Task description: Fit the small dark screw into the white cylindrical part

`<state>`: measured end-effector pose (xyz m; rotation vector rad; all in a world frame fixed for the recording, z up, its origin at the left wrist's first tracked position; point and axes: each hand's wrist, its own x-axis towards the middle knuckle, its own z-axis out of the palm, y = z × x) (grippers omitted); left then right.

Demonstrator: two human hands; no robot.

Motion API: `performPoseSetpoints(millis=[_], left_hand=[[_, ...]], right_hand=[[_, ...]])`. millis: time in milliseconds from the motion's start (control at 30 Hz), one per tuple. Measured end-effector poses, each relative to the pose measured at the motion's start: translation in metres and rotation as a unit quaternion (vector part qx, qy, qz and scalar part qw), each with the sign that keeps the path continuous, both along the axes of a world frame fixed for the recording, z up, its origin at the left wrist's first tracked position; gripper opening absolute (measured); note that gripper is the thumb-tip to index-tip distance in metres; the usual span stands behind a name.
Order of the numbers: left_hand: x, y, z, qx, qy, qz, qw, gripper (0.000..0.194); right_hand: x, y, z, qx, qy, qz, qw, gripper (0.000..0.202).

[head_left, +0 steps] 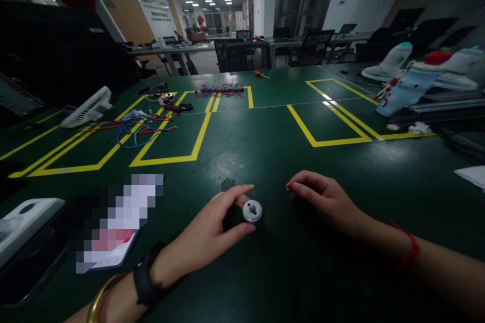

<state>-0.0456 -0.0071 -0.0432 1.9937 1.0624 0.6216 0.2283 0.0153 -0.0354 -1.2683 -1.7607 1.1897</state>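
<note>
From the head camera, I see two bare hands over a green worktop (265, 156). The left hand (204, 228) is curved like a big letter C around a small, round metal part (252, 211). The part sits just inside the fingertips, with its flat top and little middle knob facing up. The thumb and a finger look very near it or touching it. I can't tell if they squeeze it.

The right hand (326, 197) is to the side, apart from the metal part. Its fingers curl and their tips are close together. I can't tell if they pinch something tiny.

My guess is that the step in hand is keeping the metal part steady. The next move seems to call for a small, gentle touch, as the part is little and could roll or tip.

Green worktop lies between the right hand and the part, so there is room to come in from that side. On the left, a flat phone (120, 256) lies near the left wrist, so that arm must mind it. The yellow tape lines (337, 141) and messy wires (142, 131) are farther off, toward the far edge. I can't see the near edge.
</note>
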Motion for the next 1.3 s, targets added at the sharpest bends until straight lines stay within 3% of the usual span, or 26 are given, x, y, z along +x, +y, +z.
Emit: performPoseSetpoints(millis=[233, 500, 733, 1067, 1300], left_hand=[[0.001, -0.001, 0.001, 0.004, 0.003, 0.004, 1.000, 0.061], [0.001, -0.002, 0.001, 0.014, -0.001, 0.006, 1.000, 0.060], [0.003, 0.000, 0.005, 0.022, 0.013, -0.015, 1.000, 0.023], [0.003, 0.000, 0.004, 0.022, 0.010, -0.014, 1.000, 0.022], [0.004, 0.000, 0.007, 0.021, 0.004, -0.008, 1.000, 0.024]], right_hand=[[-0.001, -0.001, 0.002, 0.051, -0.046, 0.035, 0.997, 0.016], [-0.013, -0.007, 0.007, 0.135, -0.108, 0.135, 0.976, 0.014], [-0.038, -0.013, 0.025, 0.158, -0.048, 0.171, 0.971, 0.023], [-0.059, -0.007, 0.031, 0.189, -0.089, 0.151, 0.966, 0.009], [-0.045, -0.004, 0.041, 0.203, -0.039, 0.120, 0.971, 0.007]])
